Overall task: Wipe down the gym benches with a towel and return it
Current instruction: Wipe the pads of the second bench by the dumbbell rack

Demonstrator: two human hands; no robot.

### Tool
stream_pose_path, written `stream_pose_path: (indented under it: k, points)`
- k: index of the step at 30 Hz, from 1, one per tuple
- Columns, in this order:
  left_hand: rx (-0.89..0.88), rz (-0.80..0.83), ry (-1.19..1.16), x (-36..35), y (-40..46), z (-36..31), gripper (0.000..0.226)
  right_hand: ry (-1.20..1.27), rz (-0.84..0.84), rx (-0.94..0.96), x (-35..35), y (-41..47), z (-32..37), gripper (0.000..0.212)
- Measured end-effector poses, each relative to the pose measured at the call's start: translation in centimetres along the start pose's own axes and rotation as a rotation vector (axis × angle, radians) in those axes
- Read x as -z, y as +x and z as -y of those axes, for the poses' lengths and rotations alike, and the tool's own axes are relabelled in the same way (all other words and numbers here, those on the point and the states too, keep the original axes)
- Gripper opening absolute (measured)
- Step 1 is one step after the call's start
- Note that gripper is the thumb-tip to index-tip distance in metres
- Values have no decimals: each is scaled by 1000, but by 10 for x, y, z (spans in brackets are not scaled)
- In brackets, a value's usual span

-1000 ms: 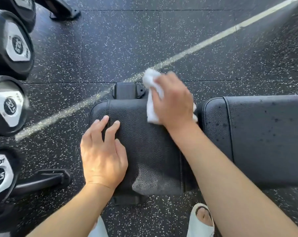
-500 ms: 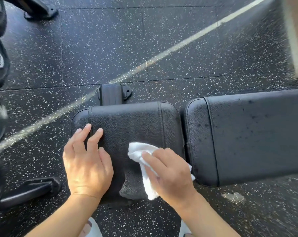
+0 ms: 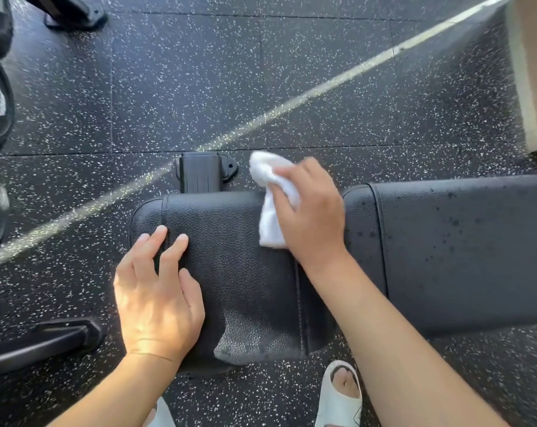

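Since half a second ago the right hand (image 3: 312, 215) has swept the towel (image 3: 272, 204) from the near edge of the seat pad (image 3: 230, 266) up to its far edge, where part of the cloth now hangs past the pad's rim, just beside the black bracket (image 3: 201, 177). The fingers of that hand curl over the bunched white cloth and press it down on the surface. The left hand (image 3: 157, 298) has stayed at the pad's left side, fingers straight and spread, resting flat on the pad and holding nothing. The long back pad (image 3: 464, 254), right of the seat pad across a narrow gap, shows dark specks and looks unwiped. To do this stroke well, the person should probably keep the cloth flat under the palm rather than balled, overlap each pass, and work toward the seam and the gap, then carry on to the long pad. A pale patch at the seat pad's near edge may need another pass.
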State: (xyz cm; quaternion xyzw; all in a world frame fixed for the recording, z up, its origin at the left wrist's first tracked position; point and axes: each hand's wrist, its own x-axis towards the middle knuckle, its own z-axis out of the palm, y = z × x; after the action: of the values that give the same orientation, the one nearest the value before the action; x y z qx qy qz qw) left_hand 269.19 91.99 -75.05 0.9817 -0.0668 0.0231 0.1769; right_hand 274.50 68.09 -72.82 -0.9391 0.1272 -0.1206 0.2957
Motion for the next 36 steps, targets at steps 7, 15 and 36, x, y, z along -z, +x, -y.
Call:
stream_pose_path:
  k: [7,15,36]
  points:
    - [-45,-9,-11,-6,0,8,46,-18,76,84,19,-31,-12,13]
    - [-31,20,15,-7,-1,9,49,-351,612,-158,-49,77,41,23]
    - [-34,35,36,-1,2,1,51,-254,611,-16,-33,71,24,25]
